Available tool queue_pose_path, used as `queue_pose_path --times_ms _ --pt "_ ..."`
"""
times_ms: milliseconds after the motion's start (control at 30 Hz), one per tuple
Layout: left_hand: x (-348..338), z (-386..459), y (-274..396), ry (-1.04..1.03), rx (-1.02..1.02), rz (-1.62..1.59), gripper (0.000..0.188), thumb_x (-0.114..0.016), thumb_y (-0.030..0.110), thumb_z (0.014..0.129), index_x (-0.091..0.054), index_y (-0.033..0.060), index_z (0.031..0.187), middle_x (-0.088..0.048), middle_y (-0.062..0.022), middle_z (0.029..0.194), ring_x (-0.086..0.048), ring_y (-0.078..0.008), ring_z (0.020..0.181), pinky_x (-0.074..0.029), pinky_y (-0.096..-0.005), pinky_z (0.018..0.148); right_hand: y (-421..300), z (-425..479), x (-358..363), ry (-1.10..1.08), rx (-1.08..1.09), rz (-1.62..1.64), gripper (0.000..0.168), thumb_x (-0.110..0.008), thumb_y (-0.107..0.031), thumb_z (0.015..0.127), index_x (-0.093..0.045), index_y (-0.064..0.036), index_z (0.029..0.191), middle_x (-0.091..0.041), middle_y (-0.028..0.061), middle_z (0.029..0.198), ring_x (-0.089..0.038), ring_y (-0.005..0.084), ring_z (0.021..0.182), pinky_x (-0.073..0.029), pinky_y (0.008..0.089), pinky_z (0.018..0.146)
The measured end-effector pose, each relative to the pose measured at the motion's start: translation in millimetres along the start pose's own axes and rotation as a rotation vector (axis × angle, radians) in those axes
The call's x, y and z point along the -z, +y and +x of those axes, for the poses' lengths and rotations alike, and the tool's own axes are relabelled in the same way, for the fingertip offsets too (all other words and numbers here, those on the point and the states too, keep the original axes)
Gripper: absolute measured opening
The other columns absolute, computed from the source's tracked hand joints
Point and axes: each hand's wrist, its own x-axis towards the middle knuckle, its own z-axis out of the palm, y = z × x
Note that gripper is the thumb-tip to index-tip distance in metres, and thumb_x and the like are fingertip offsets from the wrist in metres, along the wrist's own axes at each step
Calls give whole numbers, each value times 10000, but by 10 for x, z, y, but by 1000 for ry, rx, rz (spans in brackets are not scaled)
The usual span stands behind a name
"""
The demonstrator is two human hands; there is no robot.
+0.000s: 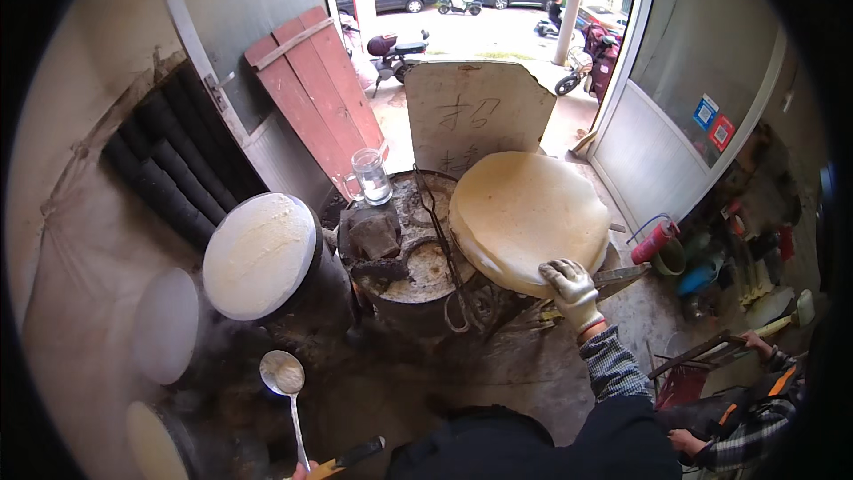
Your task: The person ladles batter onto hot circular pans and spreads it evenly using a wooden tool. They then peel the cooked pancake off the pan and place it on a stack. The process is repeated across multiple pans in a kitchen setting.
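My left hand point(300, 472) shows only at the bottom edge, around the handle of a metal ladle point(282, 374) with pale batter in its bowl. A tool with a yellowish part and a dark end point(360, 451) lies beside that hand; whether I hold it is unclear. My right hand point(570, 287), in a whitish work glove, has its fingers on the near edge of a thick stack of large, thin round pancakes point(530, 213). The thumb's grip there is hidden. At left, a round griddle point(260, 257) carries a pale batter layer; another pale-topped round point(156, 443) sits lower.
A drum stove point(426, 273) with ash stands ahead, bearing a glass mug point(372, 177), a brick point(374, 237) and fire tongs point(436, 220). Steam blurs a pale disc point(166, 327). At right are another person's hand point(686, 441) and a red canister point(654, 241).
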Motion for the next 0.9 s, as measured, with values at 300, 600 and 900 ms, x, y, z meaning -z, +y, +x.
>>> queue_pose_path --times_ms 300,600,900 --pt "535 -336 -520 69 -194 28 362 -375 359 980 -539 37 1005 -336 32 515 -311 -75 330 -284 -202 256 -114 27 33 -236 6 22 455 -705 -181 703 -594 -122 1140 -588 172 1089 -545 350 1029 -443 431 899" --pt "1186 -694 -1244 16 -266 -156 241 -420 305 970 -490 76 990 -388 3 595 -363 -74 398 -329 -218 337 -1237 456 -580 -294 277 387 314 -600 -68 810 -585 -16 1119 -598 189 1079 -566 355 1005 -461 384 887" --pt "1110 -1018 -2444 265 -652 -575 221 -436 342 966 -435 124 934 -375 11 614 -352 -82 437 -291 -227 372 -4478 -528 -455 -1484 1212 1241 318 -623 -156 839 -592 -45 1135 -616 142 1103 -600 280 1014 -473 336 879"
